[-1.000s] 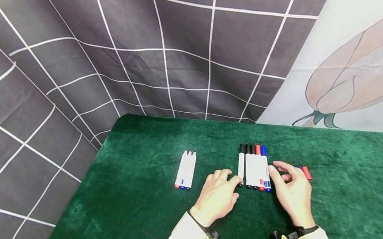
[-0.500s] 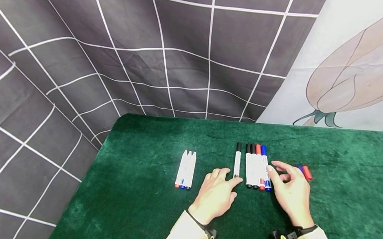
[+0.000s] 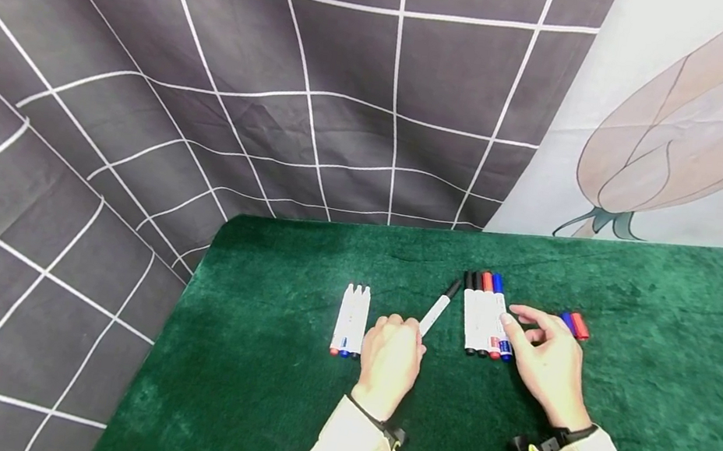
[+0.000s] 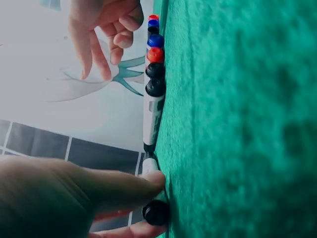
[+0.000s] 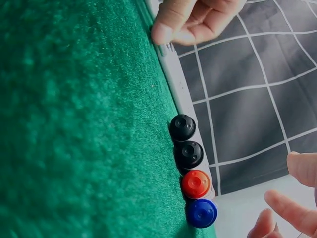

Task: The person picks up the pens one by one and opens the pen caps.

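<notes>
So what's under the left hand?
Part of a black-capped marker the left hand grips. From the head view, cap and upper barrel show; the rest is covered, though the left wrist view shows its black end.

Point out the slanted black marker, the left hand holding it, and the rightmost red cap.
Slanted black marker (image 3: 438, 310): head view, on the white barrel.
Left hand (image 3: 390, 360): head view, on the back of the hand.
Red cap (image 3: 579, 326): head view, mid-side.
</notes>
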The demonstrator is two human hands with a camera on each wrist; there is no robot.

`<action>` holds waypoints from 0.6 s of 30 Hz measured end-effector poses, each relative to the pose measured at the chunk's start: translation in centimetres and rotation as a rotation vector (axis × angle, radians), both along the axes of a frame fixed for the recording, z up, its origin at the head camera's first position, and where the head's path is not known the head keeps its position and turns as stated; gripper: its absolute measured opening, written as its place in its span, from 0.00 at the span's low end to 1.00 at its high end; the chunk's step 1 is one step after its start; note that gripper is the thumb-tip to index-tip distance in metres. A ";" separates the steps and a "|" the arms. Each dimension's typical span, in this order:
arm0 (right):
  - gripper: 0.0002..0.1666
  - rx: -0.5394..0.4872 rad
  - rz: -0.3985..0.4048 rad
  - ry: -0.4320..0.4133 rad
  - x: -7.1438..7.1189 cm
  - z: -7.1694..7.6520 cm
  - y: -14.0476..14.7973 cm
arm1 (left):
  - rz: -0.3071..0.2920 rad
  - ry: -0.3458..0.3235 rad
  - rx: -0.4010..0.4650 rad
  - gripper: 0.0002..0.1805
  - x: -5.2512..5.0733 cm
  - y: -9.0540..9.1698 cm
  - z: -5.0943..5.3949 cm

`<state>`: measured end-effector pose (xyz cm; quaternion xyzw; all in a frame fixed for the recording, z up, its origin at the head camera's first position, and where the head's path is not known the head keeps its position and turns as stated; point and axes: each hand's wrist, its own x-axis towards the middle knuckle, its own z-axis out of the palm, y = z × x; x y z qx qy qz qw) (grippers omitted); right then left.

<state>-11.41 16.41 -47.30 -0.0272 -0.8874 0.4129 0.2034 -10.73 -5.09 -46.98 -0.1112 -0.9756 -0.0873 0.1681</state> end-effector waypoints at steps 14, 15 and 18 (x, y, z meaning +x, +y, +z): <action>0.15 -0.021 0.070 -0.066 0.1 0.1 -0.2 | 0.118 -0.039 0.052 0.06 -0.4 -2.3 1.8; 0.16 -0.025 0.081 -0.073 0.1 0.1 -0.2 | 0.119 -0.041 0.062 0.05 -0.4 -2.5 2.0; 0.18 -0.034 0.117 -0.109 0.2 0.0 -0.2 | 0.107 -0.036 0.078 0.03 -0.3 -2.9 2.7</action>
